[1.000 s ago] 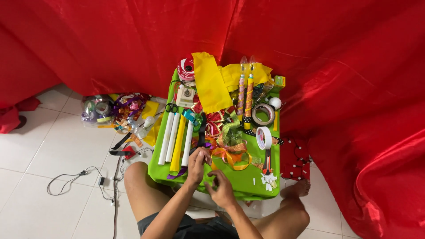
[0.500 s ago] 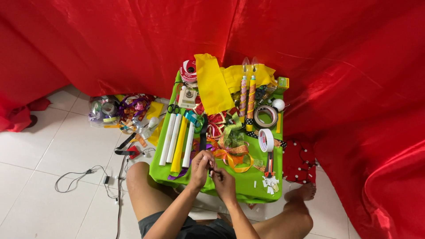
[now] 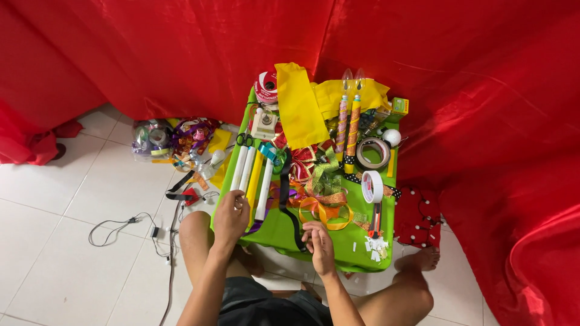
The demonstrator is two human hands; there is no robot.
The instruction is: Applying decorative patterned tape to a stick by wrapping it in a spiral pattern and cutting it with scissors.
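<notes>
The left hand [image 3: 231, 216], fingers curled, lay on the rolls [image 3: 249, 176] at mid-frame on the green desk [image 3: 338, 250], seemingly steadying them, while the right hand [image 3: 318, 240], fingers loosely together, touched the black ribbon [image 3: 285, 181] beside the orange ribbon [image 3: 329, 211].

Green tray [image 3: 362, 253], white and yellow tubes [image 3: 254, 175], orange ribbon [image 3: 329, 211], red drape [image 3: 169, 54]
</notes>
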